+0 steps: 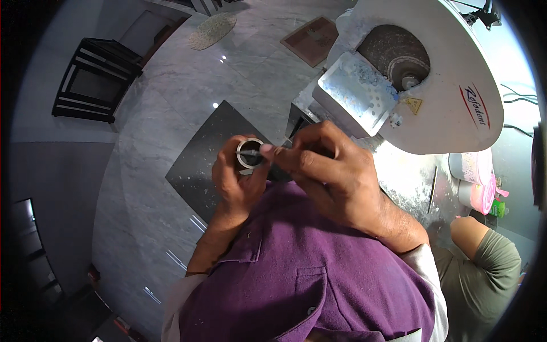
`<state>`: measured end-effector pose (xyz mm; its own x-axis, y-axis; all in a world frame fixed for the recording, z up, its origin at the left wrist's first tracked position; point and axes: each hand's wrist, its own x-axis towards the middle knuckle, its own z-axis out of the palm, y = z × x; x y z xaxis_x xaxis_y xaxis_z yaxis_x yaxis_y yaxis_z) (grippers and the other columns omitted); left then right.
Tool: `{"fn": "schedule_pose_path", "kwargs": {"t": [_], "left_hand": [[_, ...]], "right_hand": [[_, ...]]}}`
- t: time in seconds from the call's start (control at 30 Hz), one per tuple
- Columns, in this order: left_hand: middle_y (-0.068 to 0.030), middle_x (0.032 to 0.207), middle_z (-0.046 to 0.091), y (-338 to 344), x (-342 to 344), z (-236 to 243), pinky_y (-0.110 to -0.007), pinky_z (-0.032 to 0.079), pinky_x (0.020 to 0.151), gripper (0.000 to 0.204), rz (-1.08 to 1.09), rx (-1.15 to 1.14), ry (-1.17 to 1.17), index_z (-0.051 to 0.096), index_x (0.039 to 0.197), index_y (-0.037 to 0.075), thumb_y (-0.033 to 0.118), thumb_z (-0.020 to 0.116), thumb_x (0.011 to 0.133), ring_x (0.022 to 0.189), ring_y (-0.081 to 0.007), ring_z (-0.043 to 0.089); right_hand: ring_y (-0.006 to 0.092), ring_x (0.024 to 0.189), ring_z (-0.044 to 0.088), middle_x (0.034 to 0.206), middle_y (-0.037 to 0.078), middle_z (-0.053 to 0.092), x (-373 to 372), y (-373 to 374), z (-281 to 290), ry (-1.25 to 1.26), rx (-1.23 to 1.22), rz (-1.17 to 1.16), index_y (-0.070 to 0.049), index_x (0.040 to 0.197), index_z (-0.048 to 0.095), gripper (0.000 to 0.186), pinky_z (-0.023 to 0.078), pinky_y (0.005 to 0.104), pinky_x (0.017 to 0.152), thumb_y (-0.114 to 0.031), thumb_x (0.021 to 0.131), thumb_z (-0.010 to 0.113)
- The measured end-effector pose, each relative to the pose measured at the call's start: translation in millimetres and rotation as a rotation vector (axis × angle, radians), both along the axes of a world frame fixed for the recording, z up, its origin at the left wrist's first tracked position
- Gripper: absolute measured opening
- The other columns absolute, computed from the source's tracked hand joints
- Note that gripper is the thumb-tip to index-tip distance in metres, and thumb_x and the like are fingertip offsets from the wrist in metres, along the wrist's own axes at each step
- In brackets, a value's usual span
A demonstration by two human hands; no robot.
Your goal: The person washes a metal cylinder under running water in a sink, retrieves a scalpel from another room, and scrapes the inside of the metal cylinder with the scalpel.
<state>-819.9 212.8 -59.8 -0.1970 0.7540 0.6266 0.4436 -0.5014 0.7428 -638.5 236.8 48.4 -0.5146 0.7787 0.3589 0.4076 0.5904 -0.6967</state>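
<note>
My left hand [231, 176] is closed round a short metal ring [242, 147], a hollow cylinder with a dark inside, held upright before my purple apron [319, 251]. My right hand [333, 171] is pinched at the ring's right side, thumb or fingertip at the opening. Something thin and grey crosses the opening at those fingertips, perhaps a slim tool, too small to make out clearly.
A white machine [444, 125] with a round dark bowl and a powdery white tub [347, 97] stands at upper right. Rightward are plastic containers [476, 194] and a thin rod [432, 191]. A co-worker's arm [467, 231] shows at lower right. A dark mat [194, 165] lies below.
</note>
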Motion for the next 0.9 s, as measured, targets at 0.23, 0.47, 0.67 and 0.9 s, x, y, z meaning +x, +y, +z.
{"fn": "schedule_pose_path", "kwargs": {"t": [0.23, 0.47, 0.67, 0.9], "left_hand": [[-0.0105, 0.099, 0.058, -4.7, -5.3, 4.1, -0.028, 0.050, 0.074, 0.037, 0.031, 0.008, 0.132, 0.046, 0.116, -0.004, 0.006, 0.068, 0.088, 0.084, -0.0157, 0.058], [-0.0097, 0.098, 0.060, -4.9, -3.2, 9.8, -0.027, 0.049, 0.072, 0.034, 0.080, -0.088, 0.159, 0.049, 0.113, -0.003, 0.007, 0.069, 0.088, 0.084, -0.0144, 0.057], [-0.0095, 0.096, 0.059, -3.7, -4.8, 5.9, -0.026, 0.049, 0.070, 0.032, 0.045, -0.090, 0.125, 0.049, 0.111, -0.003, 0.007, 0.069, 0.088, 0.082, -0.0143, 0.057], [-0.0112, 0.090, 0.060, -6.7, -4.0, 8.2, -0.029, 0.049, 0.064, 0.036, 0.084, -0.057, 0.167, 0.050, 0.111, -0.003, 0.007, 0.072, 0.084, 0.073, -0.0196, 0.059]], "right_hand": [[0.0161, 0.072, 0.063, 0.095, 0.005, 0.057, 1.7, 0.5, 7.2, -0.071, -0.027, -0.039, -0.015, 0.113, 0.071, 0.040, 0.055, 0.0290, 0.059, 0.002, 0.077, 0.071], [0.0175, 0.073, 0.064, 0.095, 0.007, 0.057, 0.4, 4.1, 7.3, -0.027, -0.023, -0.043, -0.015, 0.114, 0.071, 0.044, 0.057, 0.0298, 0.062, 0.006, 0.075, 0.069], [0.0165, 0.073, 0.064, 0.093, 0.006, 0.057, 2.2, 2.8, 9.2, -0.055, -0.026, 0.022, -0.016, 0.113, 0.071, 0.041, 0.055, 0.0295, 0.059, 0.004, 0.076, 0.071], [0.0156, 0.070, 0.062, 0.090, 0.005, 0.057, 0.9, 1.2, 9.0, -0.071, -0.028, -0.047, -0.016, 0.111, 0.072, 0.034, 0.053, 0.0300, 0.058, -0.001, 0.081, 0.070]]}}
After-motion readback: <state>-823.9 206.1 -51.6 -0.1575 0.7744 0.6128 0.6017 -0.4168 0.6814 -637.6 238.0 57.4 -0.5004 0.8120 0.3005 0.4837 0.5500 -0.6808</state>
